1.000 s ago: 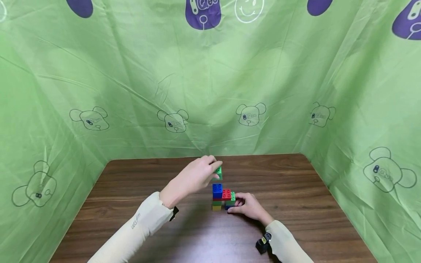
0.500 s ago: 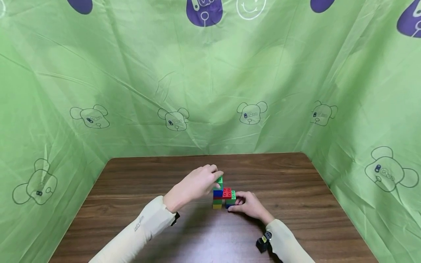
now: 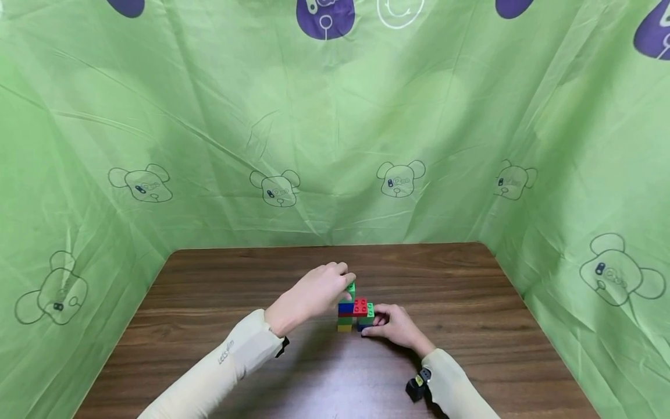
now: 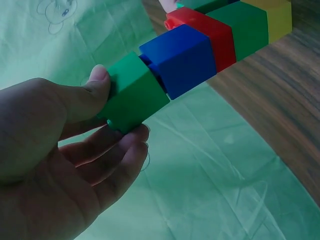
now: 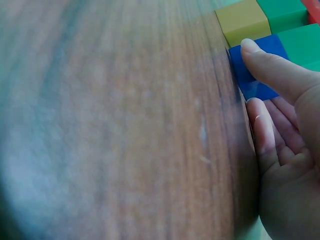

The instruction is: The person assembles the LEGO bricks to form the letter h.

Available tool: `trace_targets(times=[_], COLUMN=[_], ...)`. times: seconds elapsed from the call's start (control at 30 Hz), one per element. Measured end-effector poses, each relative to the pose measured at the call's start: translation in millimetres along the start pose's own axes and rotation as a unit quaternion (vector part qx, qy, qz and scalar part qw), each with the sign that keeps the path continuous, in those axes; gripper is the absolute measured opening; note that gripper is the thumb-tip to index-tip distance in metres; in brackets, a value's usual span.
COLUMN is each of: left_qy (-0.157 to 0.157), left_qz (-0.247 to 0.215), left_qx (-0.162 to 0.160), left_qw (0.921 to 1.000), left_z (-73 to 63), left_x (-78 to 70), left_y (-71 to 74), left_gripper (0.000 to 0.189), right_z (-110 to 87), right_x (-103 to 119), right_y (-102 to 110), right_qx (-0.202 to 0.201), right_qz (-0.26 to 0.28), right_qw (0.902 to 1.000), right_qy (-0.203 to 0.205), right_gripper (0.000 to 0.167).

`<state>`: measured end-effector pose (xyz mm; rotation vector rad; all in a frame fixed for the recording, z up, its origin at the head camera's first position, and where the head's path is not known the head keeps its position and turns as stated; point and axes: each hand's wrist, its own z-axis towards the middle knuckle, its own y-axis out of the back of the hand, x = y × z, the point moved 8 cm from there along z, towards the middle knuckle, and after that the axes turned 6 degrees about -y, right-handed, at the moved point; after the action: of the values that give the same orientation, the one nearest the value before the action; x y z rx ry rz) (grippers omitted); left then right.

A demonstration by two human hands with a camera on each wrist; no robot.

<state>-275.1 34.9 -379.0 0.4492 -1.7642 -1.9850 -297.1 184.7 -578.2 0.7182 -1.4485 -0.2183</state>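
Observation:
My left hand (image 3: 311, 295) pinches a green toy brick (image 4: 131, 95) between thumb and fingers, on top of a blue brick (image 4: 184, 59). A thin gap with studs shows between these two in the left wrist view. Beneath the blue one are a red brick (image 3: 360, 306), another green brick (image 4: 239, 31) and a yellow brick (image 3: 344, 328) at the bottom. The red brick spans across to a shorter right column, a green brick (image 5: 304, 46) over a dark blue brick (image 5: 252, 88). Low on that column, my right hand (image 3: 400, 330) grips the dark blue brick, thumb on its near side.
The bricks stand on a brown wood-grain table (image 3: 230, 273). Green printed cloth (image 3: 335, 116) hangs around its back and sides. A small black device (image 3: 416, 389) is strapped at my right wrist.
My left hand has lowered the green brick from above the stack onto the blue brick, then stayed there. The right hand has kept its hold on the right column.

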Motion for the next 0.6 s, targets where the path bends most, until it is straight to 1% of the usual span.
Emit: trace_targets(times=[0.3, 0.6], left_qy=[0.006, 0.005], left_qz=[0.005, 0.012], left_qx=[0.019, 0.021], left_qw=[0.9998, 0.9997], left_z=[1.0, 2.6], left_x=[-2.5, -3.8], left_y=[0.4, 0.4], left_gripper=[0.022, 0.023], right_z=[-0.1, -0.1], right_x=[1.0, 1.3], right_y=[-0.8, 0.1], right_qx=[-0.007, -0.005], right_qz=[-0.004, -0.002], right_qw=[0.9999, 1.0], right_qy=[0.006, 0.0], right_gripper=[0.024, 0.025])
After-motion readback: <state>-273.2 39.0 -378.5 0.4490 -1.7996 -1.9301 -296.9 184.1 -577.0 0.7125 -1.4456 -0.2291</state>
